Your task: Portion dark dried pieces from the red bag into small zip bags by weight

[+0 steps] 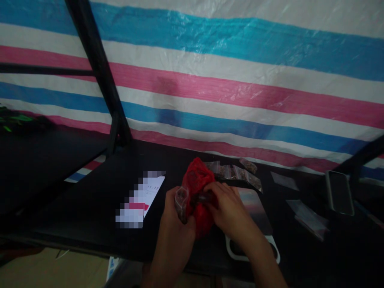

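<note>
A red mesh-like bag (198,172) stands on the black tabletop between my hands. My left hand (175,236) is closed around a small clear plastic bag (181,202) with dark contents, held against the red bag's left side. At the red bag's opening, the fingers of my right hand (225,204) are bent together over something dark that I cannot make out. Below my right forearm lies a kitchen scale (256,210) with a shiny metal plate and a white base. Several small filled zip bags (235,173) lie in a row behind it.
On the left lies a phone (153,192) with a lit screen, partly pixelated. Flat clear bags (310,218) and another phone-like device (340,192) are on the right. A black metal post (96,64) rises at left before a striped plastic sheet (225,88).
</note>
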Motion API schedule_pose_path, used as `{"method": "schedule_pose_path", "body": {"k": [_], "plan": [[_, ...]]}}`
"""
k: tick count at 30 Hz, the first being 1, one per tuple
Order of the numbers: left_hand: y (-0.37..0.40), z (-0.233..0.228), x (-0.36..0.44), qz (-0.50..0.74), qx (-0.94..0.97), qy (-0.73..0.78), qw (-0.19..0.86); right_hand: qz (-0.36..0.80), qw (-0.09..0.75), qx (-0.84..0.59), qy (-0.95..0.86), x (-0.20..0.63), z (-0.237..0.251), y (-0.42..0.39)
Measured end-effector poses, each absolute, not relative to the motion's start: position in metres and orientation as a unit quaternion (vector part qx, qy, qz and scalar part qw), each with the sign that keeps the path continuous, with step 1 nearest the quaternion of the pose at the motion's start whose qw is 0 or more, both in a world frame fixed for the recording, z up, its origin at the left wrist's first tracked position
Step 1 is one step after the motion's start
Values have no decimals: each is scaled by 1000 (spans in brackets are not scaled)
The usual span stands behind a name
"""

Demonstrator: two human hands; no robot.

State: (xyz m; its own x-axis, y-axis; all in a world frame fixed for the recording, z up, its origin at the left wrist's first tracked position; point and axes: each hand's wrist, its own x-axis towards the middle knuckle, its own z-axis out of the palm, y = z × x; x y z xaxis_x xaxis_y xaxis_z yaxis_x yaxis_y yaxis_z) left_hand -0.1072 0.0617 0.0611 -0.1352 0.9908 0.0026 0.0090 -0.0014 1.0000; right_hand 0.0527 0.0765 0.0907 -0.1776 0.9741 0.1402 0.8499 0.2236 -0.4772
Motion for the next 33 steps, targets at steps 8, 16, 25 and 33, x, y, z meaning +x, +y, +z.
{"method": "schedule_pose_path", "body": {"k": [8,16,25,33], "plan": [[60,59,-99,533,452,542,467,92,140,-641,-749,58,96,77],[61,67,-95,582,415,501,488,89,167,-634,-749,53,88,80],[65,72,-104,614,440,529,387,147,216,-633,-729,42,85,83],[71,64,-110,583,401,496,503,119,148,-644,-741,29,89,83]]}}
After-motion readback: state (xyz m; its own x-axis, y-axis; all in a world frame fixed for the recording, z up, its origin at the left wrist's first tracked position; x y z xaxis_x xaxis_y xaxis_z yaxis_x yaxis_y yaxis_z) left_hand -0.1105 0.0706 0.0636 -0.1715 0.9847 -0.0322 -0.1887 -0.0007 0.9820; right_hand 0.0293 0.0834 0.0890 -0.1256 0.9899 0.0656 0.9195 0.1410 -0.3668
